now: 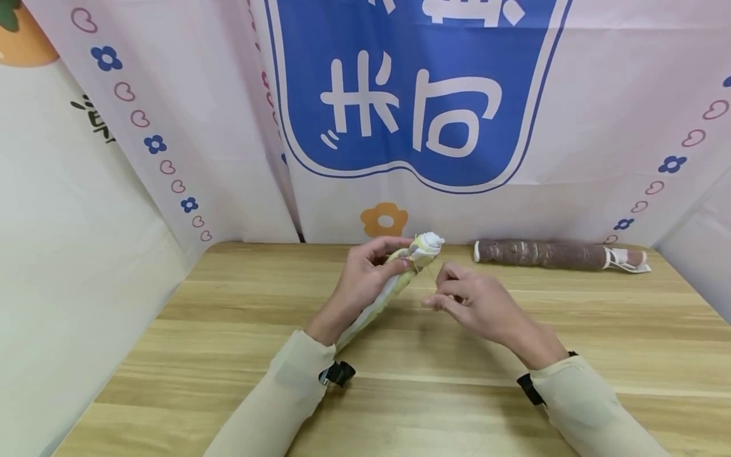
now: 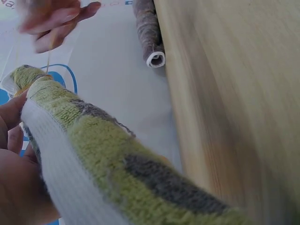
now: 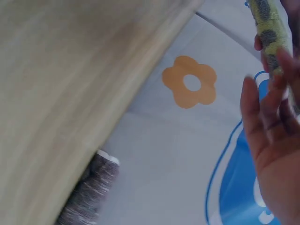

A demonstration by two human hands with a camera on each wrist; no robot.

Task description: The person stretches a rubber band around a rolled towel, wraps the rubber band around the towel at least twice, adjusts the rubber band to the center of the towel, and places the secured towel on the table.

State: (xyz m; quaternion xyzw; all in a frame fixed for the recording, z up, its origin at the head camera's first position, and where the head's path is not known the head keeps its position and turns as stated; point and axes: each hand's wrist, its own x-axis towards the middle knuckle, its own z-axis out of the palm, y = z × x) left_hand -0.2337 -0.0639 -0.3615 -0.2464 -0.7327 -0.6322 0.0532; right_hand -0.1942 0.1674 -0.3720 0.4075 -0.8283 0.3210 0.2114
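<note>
A rolled towel (image 2: 101, 145), yellow-green with white and gray patches, is slanting above the table (image 1: 400, 406), its white-tipped end pointing up and away. The left hand (image 1: 368, 273) is gripping it just below that end. The right hand (image 1: 480, 301), just beside it, is curling its fingers and pinching a thin yellowish band (image 2: 48, 61), which is running taut from the roll. The left wrist view is showing the towel's fuzzy pile, hidden from the head camera by hand and sleeve; the right wrist view is catching the right hand's palm side, blurred.

A brown roll (image 1: 539, 253) is lying along the table's far edge at the right; only the left wrist view is revealing the hollow in its white-rimmed end. The wood-grain tabletop is meeting a pale printed cloth (image 1: 617, 89), which is hanging behind with a blue panel (image 1: 408, 63) and an orange flower (image 1: 396, 212).
</note>
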